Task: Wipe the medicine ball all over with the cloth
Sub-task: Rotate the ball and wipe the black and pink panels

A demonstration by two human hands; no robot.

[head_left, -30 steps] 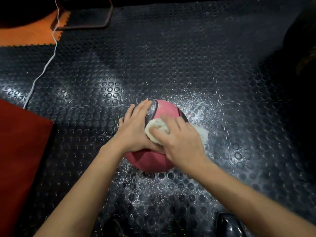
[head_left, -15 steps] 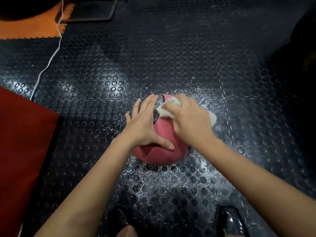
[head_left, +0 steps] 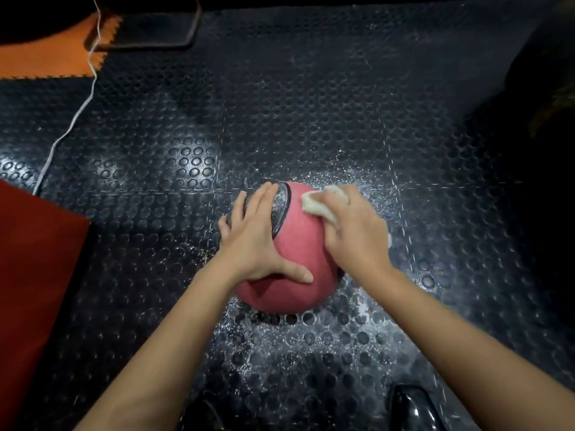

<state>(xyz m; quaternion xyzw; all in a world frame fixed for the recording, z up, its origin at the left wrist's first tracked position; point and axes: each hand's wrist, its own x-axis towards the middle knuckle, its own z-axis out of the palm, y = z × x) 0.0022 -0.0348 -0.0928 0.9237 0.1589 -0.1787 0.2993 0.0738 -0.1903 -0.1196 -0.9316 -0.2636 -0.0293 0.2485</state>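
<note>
On the studded black floor mat (head_left: pixel 311 98), seen from the head camera, we found the medicine ball (head_left: pixel 298 241) resting near the middle of the view, pink with a dark textured panel on its left flank. We noted a scatter of white specks on the mat around the ball, densest to its right and in front of it.

We observed the left hand (head_left: pixel 255 241) laid flat against the ball's left side, fingers straight and spread over the dark panel, thumb stretched across the pink surface toward the near side. It pressed on the ball without curling round anything.

We recorded the right hand (head_left: pixel 354 234) on the ball's upper right, its fingers bent over the cloth (head_left: pixel 323 200) and gripping it against the pink surface. A pale bunch of the cloth showed beyond the fingertips; a small corner showed past the outer edge of the hand.

Elsewhere we logged a red mat (head_left: pixel 34 275) at the left edge, an orange tile (head_left: pixel 46 60) at the far left corner, a white cord (head_left: pixel 71 119) running across the floor between them, and a dark shoe (head_left: pixel 410 409) at the bottom edge.
</note>
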